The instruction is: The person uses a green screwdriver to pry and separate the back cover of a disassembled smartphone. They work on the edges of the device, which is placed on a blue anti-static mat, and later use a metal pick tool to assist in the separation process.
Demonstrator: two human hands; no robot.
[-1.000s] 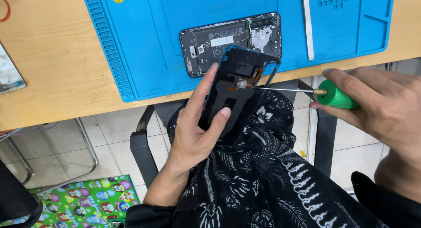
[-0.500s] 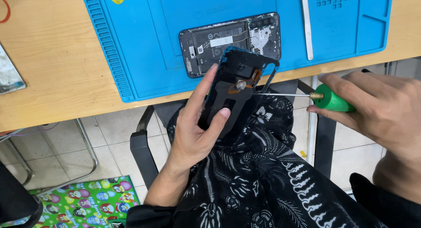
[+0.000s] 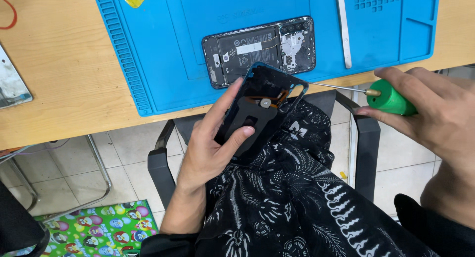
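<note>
left hand (image 3: 213,148) is wrapped around the phone back cover (image 3: 260,108), thumb pressed on the inner face and fingers behind the edge, holding it tilted up over the lap, just below the bench (image 3: 64,74) edge. right hand (image 3: 435,113) is closed round the green-handled screwdriver (image 3: 391,101), fingers curled on the handle, thin shaft pointing left with the tip right at the cover's upper right corner, near the camera cutout.

if you're working that corner, i'd say keep the cover braced hard with the thumb so it doesn't twist, and keep the shaft low and nearly flat to the frame. there's an orange flex ribbon and a small round part on the inside, so don't let the tip skate across onto those.

the opened phone body (image 3: 260,49) lies on the blue repair mat (image 3: 163,54), just above the cover, with a metal pry tool (image 3: 343,29) lying to its right.

compared to a second ago: screwdriver was sitting a bit lower and more level, now the handle is up slightly and the tip has crept in toward the corner. cover and left hand have barely budged.
</note>
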